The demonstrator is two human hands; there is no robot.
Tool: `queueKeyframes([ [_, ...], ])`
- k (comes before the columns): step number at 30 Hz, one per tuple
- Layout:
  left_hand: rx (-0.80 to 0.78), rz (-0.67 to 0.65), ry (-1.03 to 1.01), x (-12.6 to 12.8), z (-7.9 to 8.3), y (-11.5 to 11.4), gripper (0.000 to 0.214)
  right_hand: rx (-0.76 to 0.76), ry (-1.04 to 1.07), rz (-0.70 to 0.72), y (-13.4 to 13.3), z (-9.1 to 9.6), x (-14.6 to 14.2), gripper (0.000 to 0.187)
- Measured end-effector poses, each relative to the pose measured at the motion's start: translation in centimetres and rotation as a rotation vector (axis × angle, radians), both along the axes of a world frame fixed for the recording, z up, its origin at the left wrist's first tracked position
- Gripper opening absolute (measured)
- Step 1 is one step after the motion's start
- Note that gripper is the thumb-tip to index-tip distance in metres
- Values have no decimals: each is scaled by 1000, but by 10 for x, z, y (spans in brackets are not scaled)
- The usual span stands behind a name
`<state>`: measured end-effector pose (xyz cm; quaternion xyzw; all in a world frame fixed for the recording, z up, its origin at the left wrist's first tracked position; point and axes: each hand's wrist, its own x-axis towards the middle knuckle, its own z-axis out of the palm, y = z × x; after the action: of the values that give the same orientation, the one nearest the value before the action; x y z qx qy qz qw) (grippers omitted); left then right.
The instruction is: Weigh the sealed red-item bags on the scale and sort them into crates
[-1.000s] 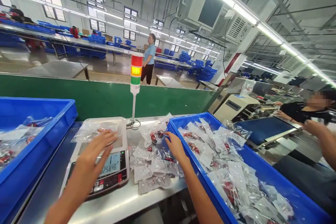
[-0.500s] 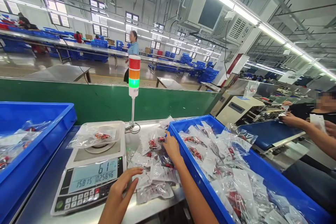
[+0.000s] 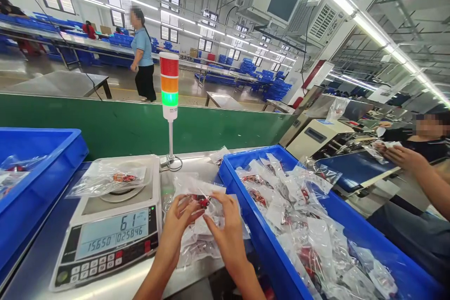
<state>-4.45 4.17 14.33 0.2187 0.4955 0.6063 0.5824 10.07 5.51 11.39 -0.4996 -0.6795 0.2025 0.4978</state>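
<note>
Holding plastic pkt (image 3: 201, 192) w/ both hands (image 3: 228, 232) (now together)

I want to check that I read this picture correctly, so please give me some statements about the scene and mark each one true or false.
1. The left hand and the right hand hold one clear plastic bag with a red item inside. True.
2. The platter of the digital scale has nothing on it. False: a clear bag with a red item lies on it.
3. The large number on the scale's display reads 61. True.
4. On the tower light, only the red section glows. False: the green section glows brightly.
5. The blue crate to the right of the hands is full of bags. True.
</note>
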Motion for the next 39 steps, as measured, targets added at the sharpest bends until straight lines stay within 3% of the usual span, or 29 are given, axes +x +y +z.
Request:
queueKeyframes([
  [3,-16,81,-67,-4,7,-6,65,-168,365,-17,-11,3,-4,55],
  [5,-35,100,-43,-8,8,-11,66,-368,576,1,-10,6,-4,59],
  [8,-26,66,86,-11,2,-18,61,-624,619,147,-4,10,-3,53],
  [10,-17,56,232,-10,-4,-22,56,-585,500,107,0,12,-3,49],
  [13,-4,42,410,-9,-13,-27,54,-364,249,-50,1,12,-4,43],
  [16,18,-21,415,-9,-18,-31,54,-272,163,-91,1,12,-6,38],
  [19,29,-48,380,-13,-17,-37,54,-375,263,-44,-1,19,-7,42],
  [22,36,36,402,-20,-10,-45,53,-490,402,76,-4,36,-7,48],
  [26,24,84,425,-29,1,-54,54,-504,434,161,-11,53,-8,46],
  [33,46,58,345,-38,10,-52,55,-458,371,63,-20,44,-18,46],
  [39,16,80,231,-46,25,-56,66,-593,502,204,-15,51,-21,49],
])
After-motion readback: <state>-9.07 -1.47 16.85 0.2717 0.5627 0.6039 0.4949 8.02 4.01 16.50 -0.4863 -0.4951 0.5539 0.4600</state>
